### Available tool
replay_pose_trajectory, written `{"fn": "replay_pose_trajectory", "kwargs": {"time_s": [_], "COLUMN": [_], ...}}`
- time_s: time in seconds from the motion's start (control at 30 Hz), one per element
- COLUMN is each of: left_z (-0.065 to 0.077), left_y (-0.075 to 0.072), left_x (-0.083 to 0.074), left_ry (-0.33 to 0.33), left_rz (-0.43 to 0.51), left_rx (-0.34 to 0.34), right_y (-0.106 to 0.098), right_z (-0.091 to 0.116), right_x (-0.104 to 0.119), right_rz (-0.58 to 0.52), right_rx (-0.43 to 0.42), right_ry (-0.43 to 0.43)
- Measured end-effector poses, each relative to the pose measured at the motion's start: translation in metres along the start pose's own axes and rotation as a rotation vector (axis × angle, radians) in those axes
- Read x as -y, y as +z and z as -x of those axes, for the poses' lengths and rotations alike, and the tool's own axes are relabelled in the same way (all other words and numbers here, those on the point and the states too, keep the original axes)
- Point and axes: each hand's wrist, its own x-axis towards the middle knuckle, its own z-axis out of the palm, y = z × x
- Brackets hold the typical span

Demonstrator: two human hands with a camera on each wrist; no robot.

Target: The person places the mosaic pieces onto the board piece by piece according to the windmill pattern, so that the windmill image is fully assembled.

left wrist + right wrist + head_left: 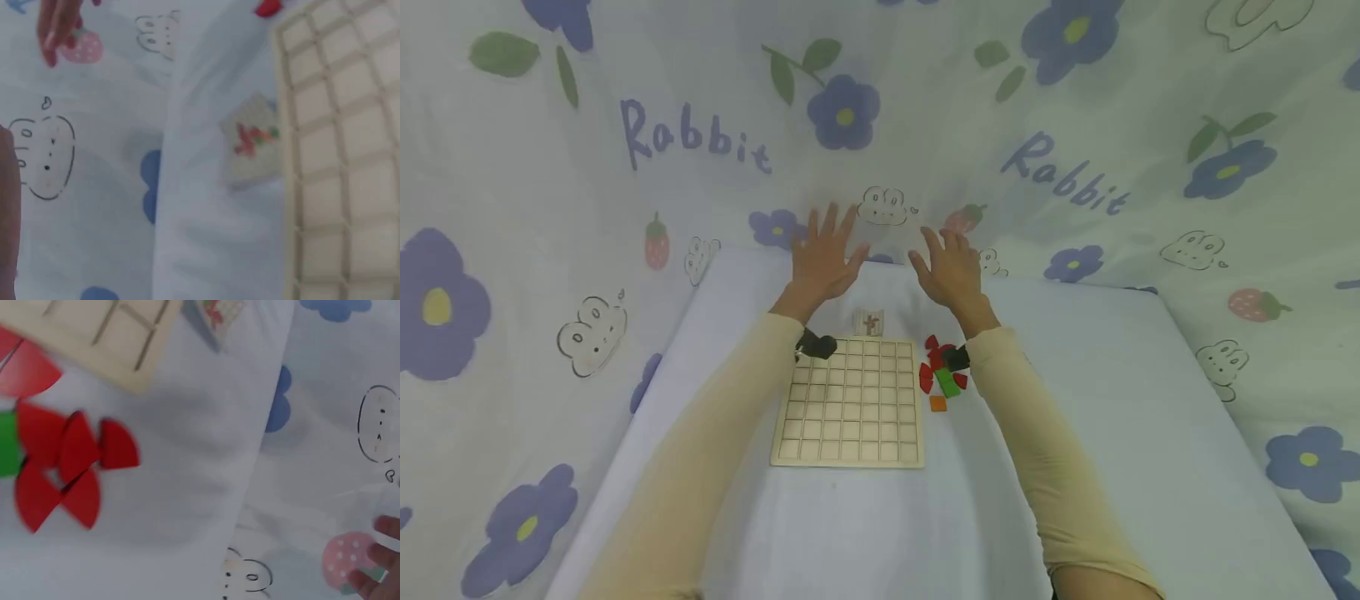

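Observation:
My left hand [823, 262] is held out past the far end of a wooden grid board [848, 463], fingers straight and spread, with nothing in it. To its right, my right hand [951, 268] hovers with fingers extended and holds nothing. Between the two wrists stands a small card [868, 322] with a pinwheel-like picture, just behind the board. Red quarter-round pieces [79, 447] lie right of the board, along with green squares [947, 382] and an orange square [937, 403]. The board's square compartments hold no pieces.
A white cloth covers the table [865, 533]. Behind it hangs a curtain [917, 100] printed with flowers, rabbits and strawberries. Dark camera mounts [817, 345] sit at the wrists and overlap the board's far left corner and some red pieces.

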Motion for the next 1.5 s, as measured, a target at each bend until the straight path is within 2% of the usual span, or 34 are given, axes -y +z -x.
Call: {"fn": "replay_pose_trajectory", "kwargs": {"time_s": [0.1, 0.2, 0.3, 0.4, 0.53, 0.7, 0.83, 0.93, 1.03, 1.2, 1.3, 1.37, 1.5], "left_z": [0.025, 0.057, 0.089, 0.114, 0.141, 0.168, 0.181, 0.188, 0.194, 0.200, 0.201, 0.202, 0.202], "left_y": [0.001, 0.007, 0.016, 0.026, 0.037, 0.047, 0.047, 0.046, 0.048, 0.054, 0.058, 0.059, 0.060], "left_x": [0.023, 0.049, 0.069, 0.081, 0.091, 0.095, 0.095, 0.097, 0.100, 0.105, 0.106, 0.106, 0.107], "left_ry": [0.023, 0.048, 0.091, 0.121, 0.139, 0.210, 0.269, 0.301, 0.314, 0.307, 0.306, 0.303, 0.301], "left_rz": [0.026, 0.021, -0.002, -0.011, 0.025, 0.069, 0.097, 0.089, 0.067, 0.080, 0.086, 0.085, 0.074], "left_rx": [0.036, 0.077, 0.114, 0.150, 0.227, 0.327, 0.321, 0.308, 0.309, 0.305, 0.298, 0.295, 0.285], "right_y": [0.007, 0.019, 0.033, 0.044, 0.056, 0.069, 0.074, 0.074, 0.074, 0.070, 0.063, 0.059, 0.059], "right_z": [0.016, 0.035, 0.052, 0.065, 0.074, 0.079, 0.079, 0.079, 0.079, 0.079, 0.078, 0.076, 0.074], "right_x": [-0.017, -0.036, -0.054, -0.063, -0.063, -0.054, -0.047, -0.044, -0.043, -0.040, -0.035, -0.028, -0.008], "right_rz": [-0.037, -0.050, -0.066, -0.122, -0.182, -0.186, -0.169, -0.196, -0.266, -0.448, -0.554, -0.606, -0.706], "right_rx": [0.047, 0.143, 0.245, 0.314, 0.304, 0.243, 0.220, 0.208, 0.209, 0.224, 0.200, 0.172, 0.137], "right_ry": [-0.057, -0.093, -0.095, -0.079, -0.080, -0.119, -0.115, -0.069, -0.011, 0.078, 0.106, 0.092, -0.013]}}
